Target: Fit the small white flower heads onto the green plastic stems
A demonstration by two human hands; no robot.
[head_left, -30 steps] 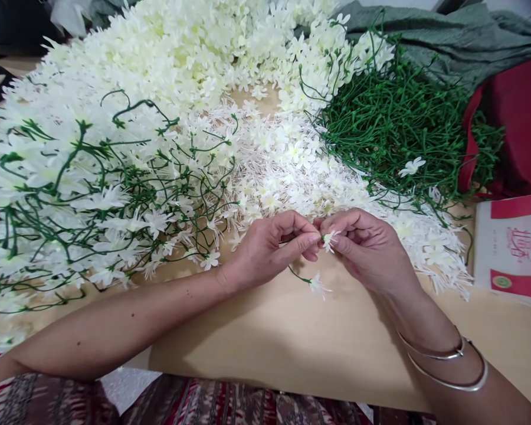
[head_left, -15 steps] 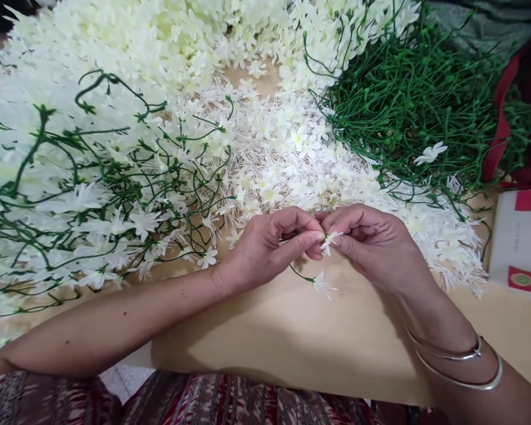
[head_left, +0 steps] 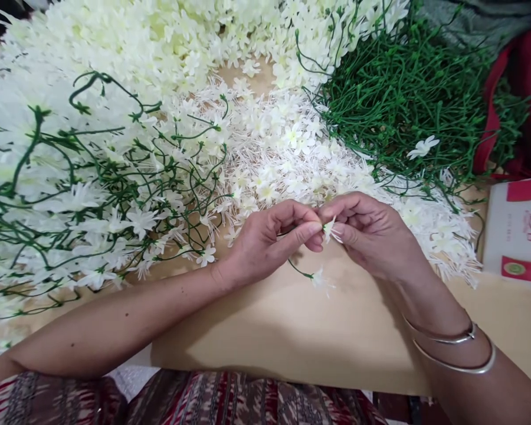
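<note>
My left hand (head_left: 278,239) is closed in a pinch on a green plastic stem (head_left: 298,270), whose lower branch hangs free below the fingers. A white artificial flower (head_left: 321,278) sits on the end of that branch. At the fingertips, another white flower (head_left: 330,229) is on the tip of the stem. My right hand (head_left: 367,233) pinches this flower's petals between thumb and fingers, close against the left fingertips. Both hands are held over the near side of the table (head_left: 265,330).
Stemmed white flowers (head_left: 97,218) lie piled on the left. Loose petals (head_left: 172,41) are heaped at the back, and white flower pieces (head_left: 269,153) spread across the middle. Bare green stems (head_left: 393,106) form a heap at the right, near a red-and-white box (head_left: 517,230).
The right hand has shifted slightly up and away from the left fingertips, showing more of the pinched flower. The whole view has moved a little.
</note>
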